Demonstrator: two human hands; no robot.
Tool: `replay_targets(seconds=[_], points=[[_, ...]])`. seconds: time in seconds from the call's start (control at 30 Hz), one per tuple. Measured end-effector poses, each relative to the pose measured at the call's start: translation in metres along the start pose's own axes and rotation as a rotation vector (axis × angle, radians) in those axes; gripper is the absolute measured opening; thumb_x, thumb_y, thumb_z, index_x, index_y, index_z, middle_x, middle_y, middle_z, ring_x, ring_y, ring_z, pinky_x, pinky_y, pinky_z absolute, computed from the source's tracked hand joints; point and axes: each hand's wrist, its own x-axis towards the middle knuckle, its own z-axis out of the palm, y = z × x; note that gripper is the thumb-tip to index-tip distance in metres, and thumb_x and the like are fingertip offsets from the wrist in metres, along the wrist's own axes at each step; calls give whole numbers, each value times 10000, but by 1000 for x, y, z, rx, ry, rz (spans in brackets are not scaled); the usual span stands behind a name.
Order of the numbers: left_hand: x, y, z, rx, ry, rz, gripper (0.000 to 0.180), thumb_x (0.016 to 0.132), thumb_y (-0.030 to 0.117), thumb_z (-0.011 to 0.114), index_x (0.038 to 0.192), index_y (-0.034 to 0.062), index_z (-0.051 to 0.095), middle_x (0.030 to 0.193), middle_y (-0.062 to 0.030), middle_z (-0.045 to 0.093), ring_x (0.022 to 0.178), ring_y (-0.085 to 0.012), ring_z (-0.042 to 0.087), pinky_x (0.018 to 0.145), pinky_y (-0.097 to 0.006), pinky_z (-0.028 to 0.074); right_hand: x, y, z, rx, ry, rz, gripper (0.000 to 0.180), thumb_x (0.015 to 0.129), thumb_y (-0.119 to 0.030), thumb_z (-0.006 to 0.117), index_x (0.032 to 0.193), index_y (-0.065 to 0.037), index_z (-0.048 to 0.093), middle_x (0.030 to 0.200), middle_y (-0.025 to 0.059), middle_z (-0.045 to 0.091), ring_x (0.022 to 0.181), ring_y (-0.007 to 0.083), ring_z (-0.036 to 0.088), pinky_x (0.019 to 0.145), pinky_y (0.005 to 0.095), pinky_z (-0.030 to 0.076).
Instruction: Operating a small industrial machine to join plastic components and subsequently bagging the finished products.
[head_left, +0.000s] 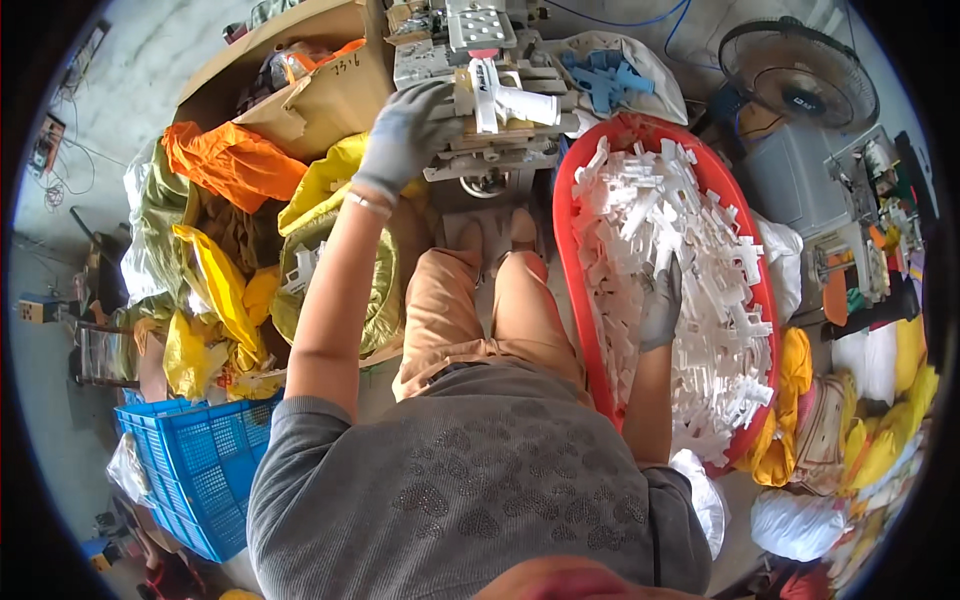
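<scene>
A white pistol-shaped plastic piece point(528, 104) lies on the bed of a metal machine point(440, 62) straight ahead, under its head. My left hand point(405, 130), in a grey-white glove, is at the machine's left side, fingers stretched toward the piece but apart from it. To my right, a long red tub point(572, 215) is heaped with white plastic toy gun pieces point(720, 300). My gloved right hand point(661, 308) reaches into this heap. Its fingers close around a white toy gun piece point(664, 256), partly hidden among the others.
Blue toy gun pieces point(608, 82) lie in a white sack behind the tub. A black fan point(800, 75) stands at far right. Left are a cardboard box point(340, 95), orange cloth point(235, 165), a green-yellow sack point(385, 290) near my leg, and a blue crate point(200, 470).
</scene>
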Motion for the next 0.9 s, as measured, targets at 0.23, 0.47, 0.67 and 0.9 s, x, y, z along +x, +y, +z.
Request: replay_targets(seconds=[0.23, 0.47, 0.67, 0.9], points=[[22, -17, 11, -240, -59, -87, 288, 767, 158, 672, 1037, 77, 611, 935, -128, 654, 872, -304, 631, 759, -366, 492, 31, -71, 74, -76, -231, -195, 455, 946, -141, 442, 1379, -34, 350, 1377, 78, 404, 1244, 167, 401, 1018, 305, 341], [-61, -38, -26, -243, 362, -464, 271, 795, 101, 665, 1049, 20, 622, 994, -115, 662, 904, -202, 642, 814, -294, 487, 86, -126, 177, -549, -671, -699, 414, 891, -96, 505, 1296, -28, 451, 1288, 102, 498, 1186, 177, 458, 993, 280, 340], [-218, -62, -56, -53, 284, -947, 277, 862, 233, 599, 1054, 37, 630, 988, -109, 664, 909, -174, 628, 821, -270, 463, 114, -134, 214, -840, -765, -999, 449, 801, -7, 535, 1240, -104, 527, 1201, 128, 519, 1115, 317, 492, 972, 355, 384], [-284, -67, -33, -227, 337, -1054, 266, 892, 224, 599, 1092, 51, 626, 949, -38, 670, 841, -107, 599, 768, -253, 472, 118, -132, 199, -1064, -799, -1078, 502, 858, -131, 582, 1338, -174, 441, 1306, 138, 458, 1193, 322, 438, 1010, 373, 349]])
